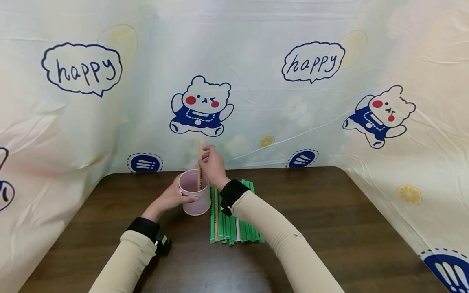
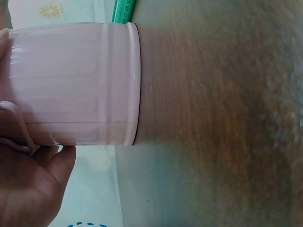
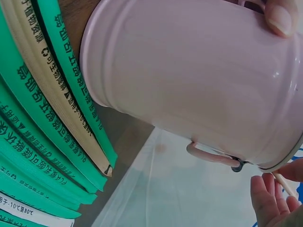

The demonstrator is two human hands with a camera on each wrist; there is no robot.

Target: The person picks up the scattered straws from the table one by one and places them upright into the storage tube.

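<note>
A pale pink bucket (image 1: 196,206) stands upright on the table, green wrapped straws close at its right side. My left hand (image 1: 171,199) grips it from the left, the thumb lying across the front below the rim. Over the bucket's mouth, my right hand (image 1: 213,166) pinches a tan paper-wrapped straw (image 1: 200,154), held nearly upright with its lower part inside the bucket. In the right wrist view the fingers (image 3: 262,196) hold that straw close to the rim. A small pink handle (image 2: 19,123) shows on the bucket's wall in the left wrist view.
Beside the bucket lies a row of green wrapped straws (image 1: 253,232), with a tan straw (image 1: 216,221) and a white straw (image 1: 238,230) among them. Behind the dark wooden table (image 1: 322,228) hangs a printed cloth (image 1: 256,101), which also runs along both sides.
</note>
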